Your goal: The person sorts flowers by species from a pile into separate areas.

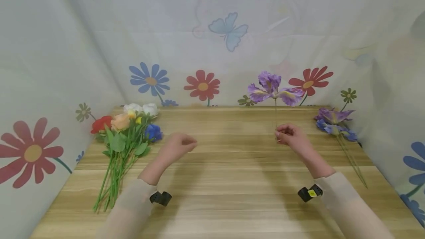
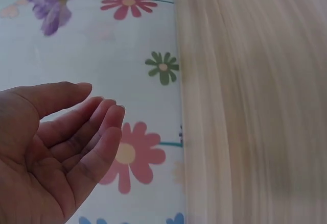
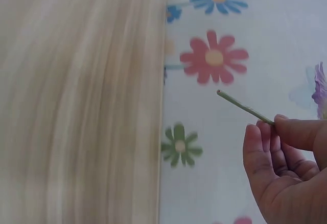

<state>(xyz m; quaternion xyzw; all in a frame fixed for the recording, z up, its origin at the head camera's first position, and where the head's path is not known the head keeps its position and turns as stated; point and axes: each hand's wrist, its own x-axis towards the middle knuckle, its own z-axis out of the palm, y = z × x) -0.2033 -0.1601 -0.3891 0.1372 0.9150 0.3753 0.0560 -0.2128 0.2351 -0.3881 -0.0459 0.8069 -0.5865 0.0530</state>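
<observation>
Upright in the air, a purple artificial iris (image 1: 270, 87) has its thin green stem (image 3: 245, 107) pinched near the lower end by my right hand (image 1: 289, 135), between thumb and fingertips. The cut end of the stem sticks out past the fingers in the right wrist view. My left hand (image 1: 177, 146) hovers above the table with loosely curled fingers and nothing in them. In the left wrist view its thumb stands apart from the fingers (image 2: 97, 147), and part of the iris's bloom (image 2: 52, 5) shows at the top left.
On the left of the wooden table (image 1: 225, 194) lies a bunch of artificial flowers with red, peach, white and blue blooms (image 1: 120, 121). More purple and blue irises (image 1: 335, 121) lie at the right edge. A flower-printed curtain (image 1: 186, 47) encloses the back and sides.
</observation>
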